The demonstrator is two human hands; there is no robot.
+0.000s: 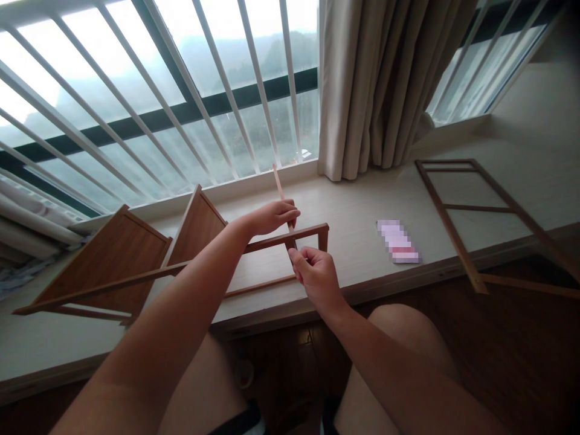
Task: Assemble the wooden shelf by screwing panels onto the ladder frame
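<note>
A brown wooden rack (265, 243) lies on its side on the pale window ledge, with two panel shelves, a near one (106, 266) and a farther one (193, 226), standing up from its left part. A narrow wooden slat (278, 183) crosses the rack's upper rail near its right end and points toward the window. My left hand (277, 216) is closed around this slat just beyond the rail. Below the rail, my right hand (317, 272) is closed in a pinch close to the slat's near end. Its fingers hide most of what they grip; a small dark bit shows there.
A second wooden frame (457, 248) leans over the ledge's edge at the right. Between it and the rack lies a flat pink item (399, 241), blurred out. Beige curtains (362, 90) hang behind, beside white window bars (222, 78). My knees are below the ledge (353, 199).
</note>
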